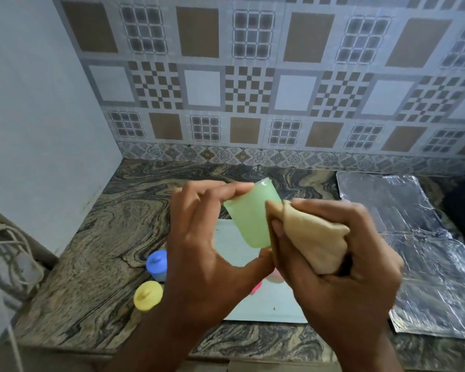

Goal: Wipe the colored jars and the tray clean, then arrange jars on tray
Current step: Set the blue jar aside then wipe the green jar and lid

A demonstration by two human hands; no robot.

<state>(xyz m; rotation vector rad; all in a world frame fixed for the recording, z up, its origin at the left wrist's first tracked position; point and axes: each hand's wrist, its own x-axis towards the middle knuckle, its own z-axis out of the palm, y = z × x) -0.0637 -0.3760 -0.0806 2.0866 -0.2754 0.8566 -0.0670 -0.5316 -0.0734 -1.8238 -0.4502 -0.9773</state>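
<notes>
Two bare forearms (no sleeves), ringless fingers

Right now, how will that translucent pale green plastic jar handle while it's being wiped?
The translucent pale green plastic jar looks thin-walled and lidless, so probably light and slightly squeezable. Its smooth, tapered sides may slip in the left hand as the right hand rubs with the beige cloth.

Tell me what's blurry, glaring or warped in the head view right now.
Head view: right hand and its beige cloth are motion-smeared; green jar fairly sharp in the left hand; foil sheet throws bright glare; wide lens bends the tiled wall and blurs the edges.
</notes>
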